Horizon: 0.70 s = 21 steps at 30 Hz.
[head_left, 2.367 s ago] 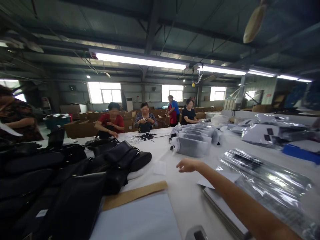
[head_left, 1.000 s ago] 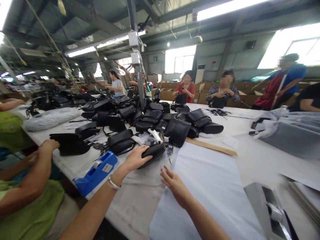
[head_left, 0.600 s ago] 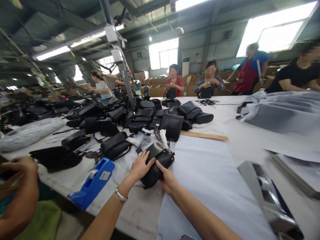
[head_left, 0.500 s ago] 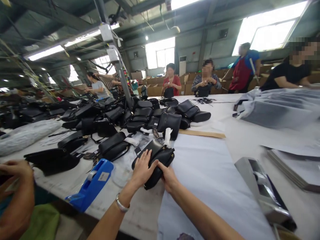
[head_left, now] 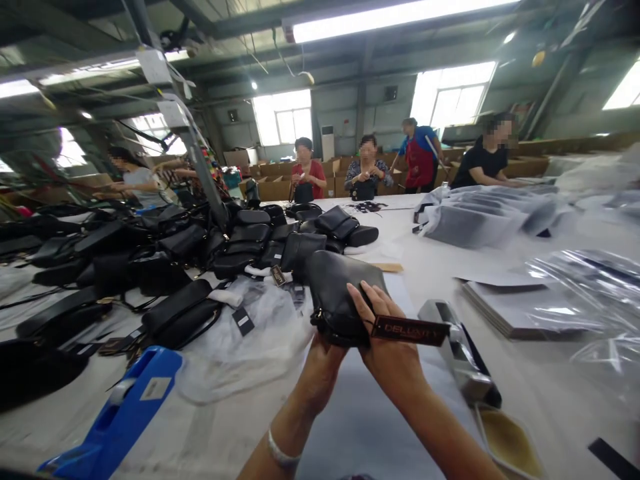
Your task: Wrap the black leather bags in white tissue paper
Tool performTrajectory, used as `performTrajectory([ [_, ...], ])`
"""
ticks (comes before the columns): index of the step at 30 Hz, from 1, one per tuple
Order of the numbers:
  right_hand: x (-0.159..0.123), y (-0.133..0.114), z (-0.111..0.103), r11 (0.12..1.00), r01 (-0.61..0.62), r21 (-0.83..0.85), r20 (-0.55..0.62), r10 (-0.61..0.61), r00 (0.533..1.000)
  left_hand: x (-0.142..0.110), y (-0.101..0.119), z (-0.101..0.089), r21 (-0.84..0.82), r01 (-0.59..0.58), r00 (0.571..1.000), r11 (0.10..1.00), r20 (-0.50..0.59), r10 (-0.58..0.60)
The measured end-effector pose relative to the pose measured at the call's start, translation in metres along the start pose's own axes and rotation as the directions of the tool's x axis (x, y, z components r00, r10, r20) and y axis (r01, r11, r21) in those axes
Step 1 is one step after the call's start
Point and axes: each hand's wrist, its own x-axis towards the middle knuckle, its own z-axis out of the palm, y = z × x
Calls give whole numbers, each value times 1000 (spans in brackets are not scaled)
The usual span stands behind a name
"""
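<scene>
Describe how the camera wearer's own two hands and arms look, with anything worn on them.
The left hand has no glove, and a plain, smooth silver-coloured bangle circles that wrist. The right hand is also gloveless, with no bangle or watch visible. No sleeve shows on either forearm, and no ring can be seen on the visible fingers.

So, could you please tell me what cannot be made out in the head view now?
All in the head view:
Left hand: fingers hidden behind the smooth black bag.
Dark rectangular tag: smaller print too small and blurred.
Flat black bag, lower left: part cut off by the left edge.
</scene>
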Motion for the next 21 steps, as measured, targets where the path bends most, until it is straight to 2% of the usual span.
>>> performTrajectory([
  [3, -21, 14, -5, 988, 21, -156, 61, -12, 998, -5, -25, 14, -211, 72, 994, 975, 95, -52],
  [5, -35, 27, -2, 984, 16, -180, 97, 2, 995, -6, -43, 15, -237, 103, 993, 966, 86, -85],
  [8, -52, 48, 7, 989, 24, -147, 139, -4, 990, -7, -70, 7, -76, 121, 992, 990, 50, -117],
  [10, -60, 61, 13, 992, 57, -115, 171, -37, 985, -10, -83, -6, 183, 145, 987, 972, 36, -154],
  [12, -68, 73, 17, 990, 95, -102, 186, -75, 980, -14, -84, -23, 520, 129, 990, 844, -20, -140],
  [14, -77, 82, 20, 987, 124, -106, 196, -102, 975, -21, -73, -42, 810, 61, 998, 583, -65, -15],
  [16, -88, 87, 21, 985, 140, -106, 223, -113, 968, -30, -53, -60, 954, 24, 993, 297, -58, 105],
  [17, -93, 88, 22, 985, 140, -104, 237, -112, 965, -35, -42, -67, 980, 46, 992, 192, -67, 105],
  [19, -103, 86, 26, 986, 129, -103, 246, -101, 964, -47, -22, -79, 987, 144, 990, 75, -144, -8],
  [21, -111, 81, 31, 989, 105, -108, 237, -77, 968, -60, -7, -84, 975, 218, 965, 33, -210, -158],
])
